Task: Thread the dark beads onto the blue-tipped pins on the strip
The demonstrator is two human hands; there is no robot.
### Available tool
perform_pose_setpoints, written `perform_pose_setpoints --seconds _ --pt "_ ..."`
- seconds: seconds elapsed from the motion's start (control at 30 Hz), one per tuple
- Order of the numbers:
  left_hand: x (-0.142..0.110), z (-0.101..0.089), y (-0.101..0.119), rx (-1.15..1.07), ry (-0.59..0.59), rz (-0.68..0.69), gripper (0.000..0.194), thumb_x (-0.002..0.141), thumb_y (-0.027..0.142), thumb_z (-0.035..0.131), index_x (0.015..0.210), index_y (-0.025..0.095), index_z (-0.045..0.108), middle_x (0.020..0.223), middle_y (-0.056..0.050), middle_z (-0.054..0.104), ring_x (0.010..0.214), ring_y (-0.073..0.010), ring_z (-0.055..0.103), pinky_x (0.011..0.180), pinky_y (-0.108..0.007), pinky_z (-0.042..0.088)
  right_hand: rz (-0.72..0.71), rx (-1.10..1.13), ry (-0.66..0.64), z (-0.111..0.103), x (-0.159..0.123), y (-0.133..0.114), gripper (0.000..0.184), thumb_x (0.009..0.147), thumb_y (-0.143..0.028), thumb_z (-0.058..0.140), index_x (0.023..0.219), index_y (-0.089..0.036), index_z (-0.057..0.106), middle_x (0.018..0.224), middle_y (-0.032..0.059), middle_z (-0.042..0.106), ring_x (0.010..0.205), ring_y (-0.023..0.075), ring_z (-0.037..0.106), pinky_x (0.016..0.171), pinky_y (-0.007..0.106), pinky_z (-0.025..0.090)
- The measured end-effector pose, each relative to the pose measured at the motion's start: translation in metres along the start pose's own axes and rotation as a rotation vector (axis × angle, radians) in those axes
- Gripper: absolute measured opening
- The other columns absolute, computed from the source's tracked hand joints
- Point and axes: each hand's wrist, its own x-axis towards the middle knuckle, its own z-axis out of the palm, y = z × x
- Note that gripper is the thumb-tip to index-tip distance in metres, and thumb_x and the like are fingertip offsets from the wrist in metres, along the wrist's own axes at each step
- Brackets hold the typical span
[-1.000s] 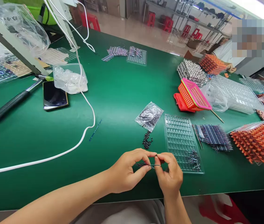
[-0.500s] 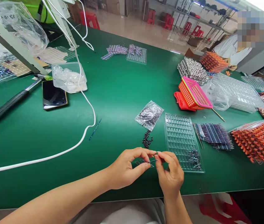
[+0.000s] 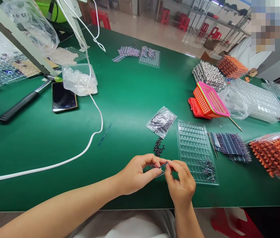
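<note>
Close together above the table's near side, both hands work at one thin blue-black beaded strip (image 3: pixel 163 165). My left hand (image 3: pixel 140 173) pinches it between thumb and fingers, with more thin strips (image 3: pixel 150 168) partly hidden behind those fingers. At the strip's upper right end, the fingertips of my right hand (image 3: pixel 181 180) are closed; any bead between them is too small to make out. Just beyond the hands lies a loose pile of small black beads (image 3: pixel 158 147), below a clear bag of dark beads (image 3: pixel 162 121). A clear ridged tray (image 3: pixel 194 148) holds a bunch of finished-looking thin pieces (image 3: pixel 208 170).
Blue striped strips (image 3: pixel 229 146) and orange stacks (image 3: pixel 275 153) lie right. Farther back stands a pink-and-orange basket (image 3: pixel 211 99). A white cable (image 3: pixel 90 142) crosses the left, near a hammer (image 3: pixel 18 106), a phone (image 3: pixel 64 97) and a plastic tub (image 3: pixel 80 81). A co-worker (image 3: pixel 247 53) is at far right.
The strip between my hands now slants up to my right fingertips; before, its end lay below them, with a dark speck at the fingertips. The view has shifted slightly left.
</note>
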Motion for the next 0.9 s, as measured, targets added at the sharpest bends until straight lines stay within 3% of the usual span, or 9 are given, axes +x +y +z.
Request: perform_pose_setpoints --seconds 0.13,0.4,0.9 --pt "0.0043 0.0011 -0.0029 -0.264 0.03 -0.101 0.024 0.08 0.031 0.074 0.08 0.015 0.056 0.1 -0.009 0.073 0.078 -0.0131 0.064 0.075 -0.029 0.049 0.054 0.066 -0.014 -0.0012 0.0 -0.002 0.024 0.084 -0.004 0.064 0.1 -0.021 0.064 0.085 0.0034 0.068 0.073 0.0144 0.065 0.063 0.027 0.055" --pt "0.009 -0.0001 -0.0024 -0.264 0.132 -0.146 0.029 0.073 0.038 0.08 0.08 0.015 0.063 0.078 -0.002 0.071 0.073 -0.013 0.062 0.074 -0.028 0.048 0.427 0.414 -0.11 -0.0078 -0.0079 -0.0027 0.008 0.087 -0.016 0.063 0.09 -0.02 0.068 0.08 0.0024 0.063 0.066 0.0138 0.062 0.054 0.025 0.05" --pt "0.0063 0.0022 -0.0024 -0.195 0.147 -0.143 0.022 0.076 0.033 0.077 0.08 0.015 0.065 0.077 -0.002 0.068 0.074 -0.0135 0.062 0.074 -0.028 0.049 0.492 0.489 -0.161 -0.009 -0.007 -0.0031 0.007 0.088 -0.016 0.064 0.089 -0.021 0.068 0.082 0.0011 0.062 0.063 0.0113 0.058 0.051 0.022 0.046"
